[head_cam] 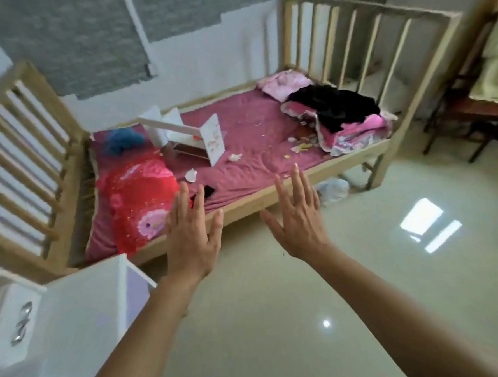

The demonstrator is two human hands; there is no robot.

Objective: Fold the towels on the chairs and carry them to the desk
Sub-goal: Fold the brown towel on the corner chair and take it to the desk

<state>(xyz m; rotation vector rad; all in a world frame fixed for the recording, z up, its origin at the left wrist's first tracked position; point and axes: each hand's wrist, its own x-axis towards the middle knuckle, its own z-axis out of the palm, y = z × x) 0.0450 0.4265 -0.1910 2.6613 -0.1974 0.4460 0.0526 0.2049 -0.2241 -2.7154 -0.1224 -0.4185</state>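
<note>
Left hand [191,235]: raised palm-out, fingers spread wide, empty, touching nothing; seen in front of the red floral blanket [139,203] and near edge of the wooden bed [243,206]. Right hand [297,217]: likewise splayed open, empty, in the air above the floor by the bed edge. Far right: pale yellow towel [494,65] draped on a dark chair [470,116], well apart from both hands.

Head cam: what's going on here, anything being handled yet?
Nothing is held yet. The left hand and right hand are both open, fingers spread, raised over the floor in front of a wooden cot cluttered with bedding. A dark chair at the right edge has pale yellowish cloth draped on it, likely a towel, untouched.
</note>
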